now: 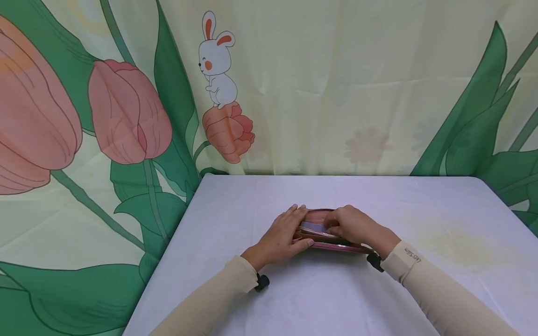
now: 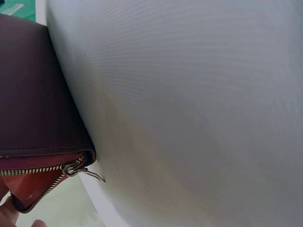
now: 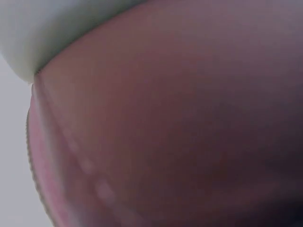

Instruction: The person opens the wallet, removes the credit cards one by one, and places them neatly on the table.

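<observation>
A long pink zip wallet [image 1: 342,247] stands unzipped above the white table, its toothed zip edge facing me. My left hand [image 1: 279,235] grips its left end, thumb on the near edge and fingers over the far side. My right hand [image 1: 355,226] reaches into the wallet from the right, fingers curled, fingertips at a flat bluish slip [image 1: 313,227] between the compartments. In the left wrist view, the wallet's dark outer cover [image 2: 38,90] and metal zip pull [image 2: 71,170] show. The right wrist view has the wallet's inside [image 3: 142,118] close up and blurred.
The wallet's work area is a white-covered table [image 1: 235,205] with rounded far corners. Behind it hangs a curtain [image 1: 302,93] printed with tulips, leaves and a rabbit. A small black wrist device [image 1: 261,282] sits at the left cuff, another [image 1: 375,262] at the right.
</observation>
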### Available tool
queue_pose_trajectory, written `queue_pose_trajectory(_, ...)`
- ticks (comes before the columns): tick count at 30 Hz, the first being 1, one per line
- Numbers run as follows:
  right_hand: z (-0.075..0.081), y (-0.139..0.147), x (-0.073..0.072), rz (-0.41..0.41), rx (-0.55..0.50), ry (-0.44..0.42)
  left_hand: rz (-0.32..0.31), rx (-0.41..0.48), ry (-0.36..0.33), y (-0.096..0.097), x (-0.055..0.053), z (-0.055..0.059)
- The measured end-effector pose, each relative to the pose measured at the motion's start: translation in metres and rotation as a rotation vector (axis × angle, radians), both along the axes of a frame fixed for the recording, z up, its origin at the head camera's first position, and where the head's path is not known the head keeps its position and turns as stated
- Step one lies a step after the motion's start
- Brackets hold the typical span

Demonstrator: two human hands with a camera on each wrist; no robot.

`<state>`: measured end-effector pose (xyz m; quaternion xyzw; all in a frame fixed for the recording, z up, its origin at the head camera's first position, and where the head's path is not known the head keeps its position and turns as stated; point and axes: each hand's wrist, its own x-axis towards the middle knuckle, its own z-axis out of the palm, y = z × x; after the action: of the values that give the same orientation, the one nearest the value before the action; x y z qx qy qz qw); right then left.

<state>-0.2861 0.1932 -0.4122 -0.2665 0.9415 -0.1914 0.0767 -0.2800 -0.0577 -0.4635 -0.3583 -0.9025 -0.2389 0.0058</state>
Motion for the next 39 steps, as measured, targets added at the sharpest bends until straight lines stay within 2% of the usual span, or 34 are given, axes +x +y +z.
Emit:
queue_pose_trajectory(9,-0.001,-0.002,0.005,0.003,0.041,0.024,-0.001,-0.003,0.003,0.000,0.000,-0.001)
queue_pose_trajectory(13,-0.003,0.001,0.004,0.016,0.052,0.079,-0.004,-0.005,0.001,0.002,-0.001,-0.001)
queue_pose_trajectory(18,-0.005,0.003,0.004,0.018,0.020,0.143,0.001,-0.008,-0.010,0.003,-0.001,-0.001)
queue_pose_trajectory(23,0.001,0.009,0.005,-0.009,-0.078,0.178,0.008,0.001,-0.017,0.001,0.000,0.000)
queue_pose_trajectory(30,0.018,0.035,0.009,-0.121,-0.234,0.166,0.032,0.041,-0.072,0.001,0.001,0.001)
queue_pose_trajectory(32,0.021,0.044,0.010,-0.159,-0.280,0.200,0.040,0.043,-0.069,0.001,0.001,0.001)
queue_pose_trajectory(36,0.023,0.065,0.009,-0.289,-0.400,0.251,0.043,0.038,-0.059,0.002,0.001,0.001)
queue_pose_trajectory(39,0.023,0.083,0.007,-0.408,-0.525,0.204,0.036,0.041,-0.063,0.002,0.000,0.001)
